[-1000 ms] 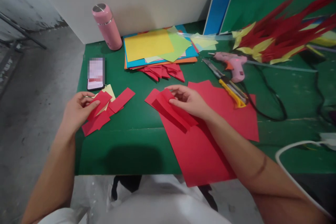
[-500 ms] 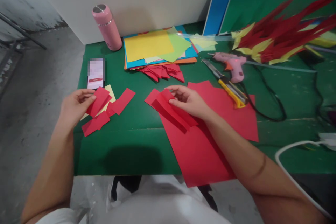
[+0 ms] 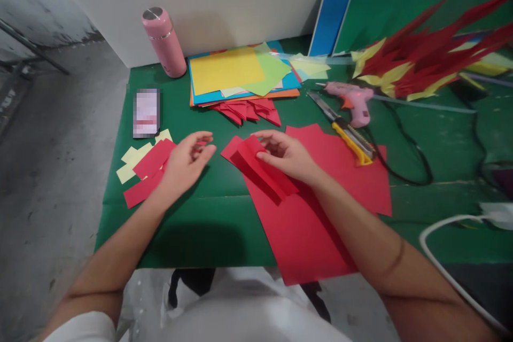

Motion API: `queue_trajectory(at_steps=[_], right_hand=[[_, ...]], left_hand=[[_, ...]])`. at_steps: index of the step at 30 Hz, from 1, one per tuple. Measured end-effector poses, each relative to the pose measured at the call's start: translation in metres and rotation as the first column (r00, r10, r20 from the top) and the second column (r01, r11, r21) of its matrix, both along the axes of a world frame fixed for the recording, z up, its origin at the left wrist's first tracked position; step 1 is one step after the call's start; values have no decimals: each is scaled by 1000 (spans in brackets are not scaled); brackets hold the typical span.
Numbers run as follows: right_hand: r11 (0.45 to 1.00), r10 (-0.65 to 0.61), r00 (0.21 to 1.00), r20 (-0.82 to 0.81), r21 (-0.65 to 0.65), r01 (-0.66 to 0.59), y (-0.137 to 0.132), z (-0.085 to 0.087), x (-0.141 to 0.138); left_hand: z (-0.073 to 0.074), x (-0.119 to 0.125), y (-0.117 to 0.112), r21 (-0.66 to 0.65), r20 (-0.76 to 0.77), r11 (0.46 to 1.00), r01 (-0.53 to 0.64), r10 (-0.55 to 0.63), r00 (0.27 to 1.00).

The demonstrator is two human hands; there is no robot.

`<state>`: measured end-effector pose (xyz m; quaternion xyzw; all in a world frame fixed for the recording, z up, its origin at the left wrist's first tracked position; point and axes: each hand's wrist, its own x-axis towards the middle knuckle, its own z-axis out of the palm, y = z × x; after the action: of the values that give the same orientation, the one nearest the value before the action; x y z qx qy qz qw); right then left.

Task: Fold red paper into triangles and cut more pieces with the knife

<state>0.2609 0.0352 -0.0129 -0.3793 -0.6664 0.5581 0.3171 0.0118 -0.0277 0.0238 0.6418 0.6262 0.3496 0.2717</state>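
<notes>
My right hand pinches a folded strip of red paper between thumb and fingers, over larger red sheets lying on the green table. My left hand hangs above the table with its fingers parted and nothing in them. Left of it, partly covered by that hand and forearm, lie small red paper pieces with pale yellow paper pieces under and beside them.
A phone and a pink bottle are at the left. Behind lie stacked coloured sheets and folded red pieces. Rightward are a utility knife, a pink glue gun with its cord, and a red-yellow paper flame shape.
My left hand has let go of the small red paper piece and moved right, towards my right hand. The right hand keeps its hold on the folded strip, almost unmoved.
</notes>
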Motion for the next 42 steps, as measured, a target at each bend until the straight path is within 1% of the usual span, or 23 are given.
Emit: queue_trajectory(at_steps=[1,2,3,4,5,6,7,8,9,11,14,16,25,32,42], right_hand=[[1000,-2,1000,6,14,2,0,0,0],[1000,-1,1000,12,28,1,-1,1,0],[999,0,1000,20,46,-1,-1,1,0],[998,2,1000,31,66,-4,-1,2,0],[996,4,999,46,87,-8,-2,2,-1],[994,9,998,64,105,-16,-2,2,-1],[992,17,996,82,121,-27,-3,2,-1],[990,26,995,101,136,-40,-3,3,-1],[987,32,992,122,154,-51,-4,3,-1],[978,20,985,169,201,-55,-4,4,-1],[960,-61,970,235,281,-8,-1,5,-1],[954,-98,962,254,298,19,2,5,0],[961,-113,955,276,273,35,7,-2,0],[965,-111,953,283,260,35,8,-2,0],[967,-130,940,314,251,50,8,-1,-2]], left_hand=[[-4,11,1,80,-59,995,62,-57,997],[-8,21,2,159,-139,974,163,-141,980],[-12,29,2,219,-230,938,270,-220,948],[-16,35,2,247,-310,895,371,-289,906],[-20,39,0,232,-372,859,456,-355,858],[-24,42,-1,216,-408,830,514,-401,820],[-29,43,-3,207,-429,812,546,-427,796],[-33,43,-6,196,-447,804,561,-436,781],[-36,42,-8,195,-461,797,572,-441,770],[-41,42,-11,180,-478,801,571,-436,762],[-43,43,-13,154,-496,815,558,-424,758],[-43,44,-13,144,-501,823,549,-417,758],[-45,42,-10,123,-493,828,547,-427,758],[-45,43,-11,125,-496,838,531,-410,765],[-44,45,-11,113,-431,849,516,-426,795]])
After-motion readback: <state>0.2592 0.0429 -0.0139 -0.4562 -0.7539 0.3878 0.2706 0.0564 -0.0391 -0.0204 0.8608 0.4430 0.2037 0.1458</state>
